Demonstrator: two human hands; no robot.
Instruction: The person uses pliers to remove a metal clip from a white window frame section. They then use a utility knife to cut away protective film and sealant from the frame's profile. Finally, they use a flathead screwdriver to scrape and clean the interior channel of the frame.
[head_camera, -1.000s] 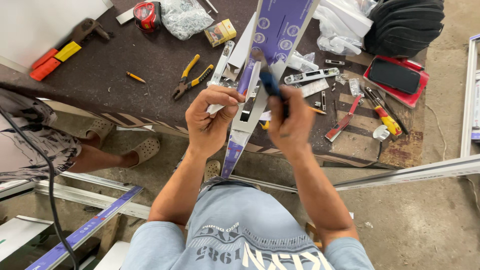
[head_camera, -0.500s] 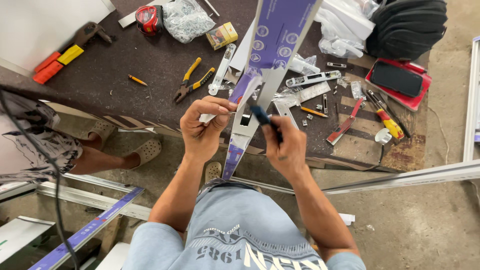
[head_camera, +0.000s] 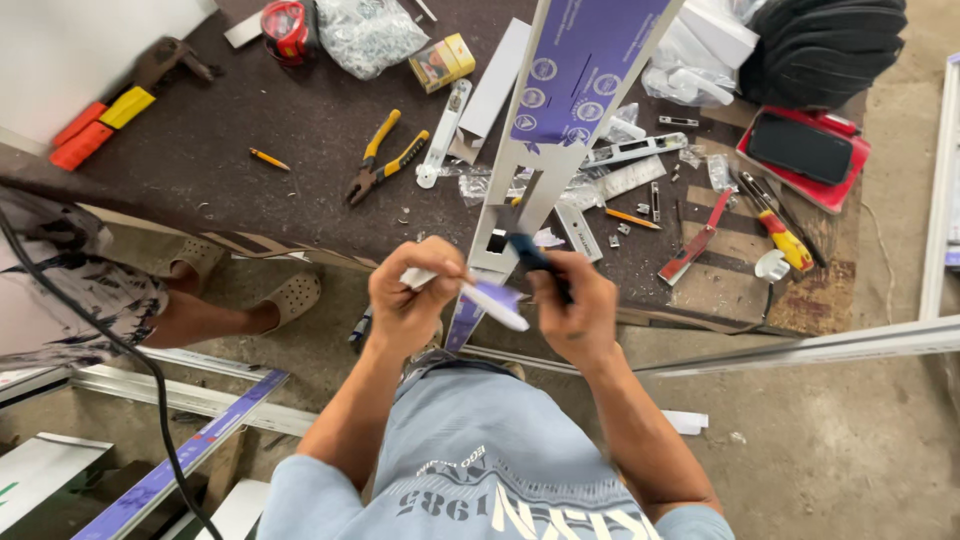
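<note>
Head view: both your hands work at the near end of a long white profile, just off the bench edge.

Your left hand (head_camera: 412, 295) is curled, fingers pinching a loose strip of purple film (head_camera: 497, 300) peeled off the profile (head_camera: 560, 110). Your right hand (head_camera: 575, 305) is closed in a fist around a dark-handled tool (head_camera: 527, 252), its tip at the cut-out near the profile's end. The profile runs from your hands up across the bench (head_camera: 250, 130) and out of the top of the frame. Pliers (head_camera: 385, 155) lie left of it, a screwdriver (head_camera: 775, 225) well to the right. Another person's sandalled foot (head_camera: 285, 295) stands near your left elbow; bare floor lies right.
</note>
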